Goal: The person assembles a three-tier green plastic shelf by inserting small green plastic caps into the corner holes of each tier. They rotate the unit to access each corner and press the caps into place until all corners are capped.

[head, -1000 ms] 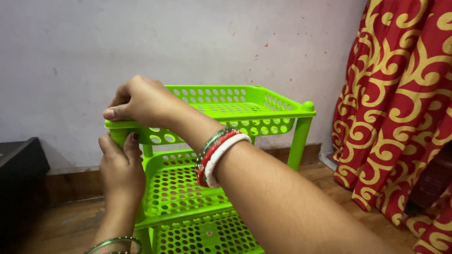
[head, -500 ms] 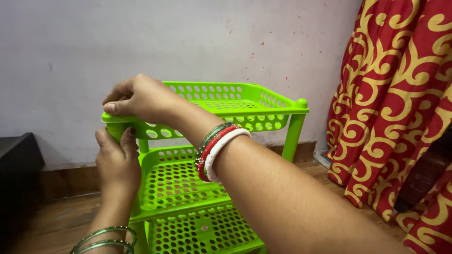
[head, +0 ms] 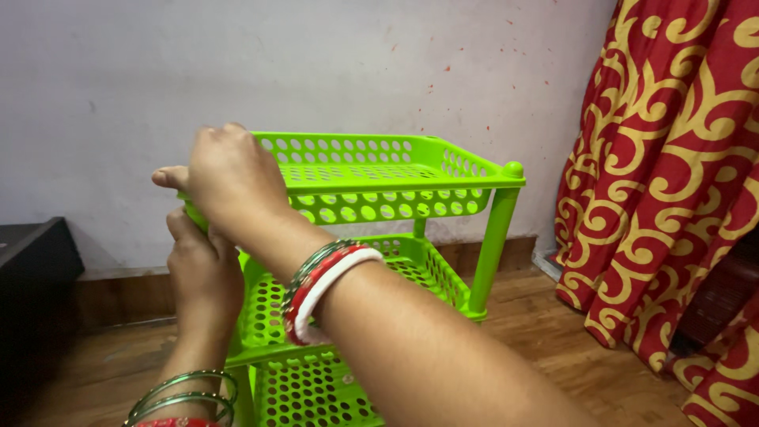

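Fingers of the right hand [head: 229, 178] curl shut over the near-left corner of the top tray [head: 371, 170], thumb tip jutting left past the rim. Fingers of the left hand [head: 202, 273] wrap from below around the same corner, apparently on the upright post there; the post itself is hidden behind both hands, so the exact grip cannot be told.

Item: green plastic rack [head: 340, 261], three perforated trays stacked on round posts, standing on the wooden floor [head: 569, 348] close to the pale wall [head: 237, 63].
Top tray: shallow, holed walls and base, nothing in it.
Middle tray [head: 411, 265]: nothing seen in it; partly screened by the forearm.
Bottom tray [head: 316, 395]: only partly in view; the visible part holds nothing.
Right front post [head: 490, 245]: upright, capped with a knob, seated in the middle tray's corner.

Handling note, as a judgement: a corner of this kind seats best with the upper hand pressing straight down while the lower hand keeps the post vertical; a skewed push could tilt the tray or spring the far corners.

Surroundings: red and gold curtain [head: 680, 174] to the right, dark box [head: 35, 261] at the left.
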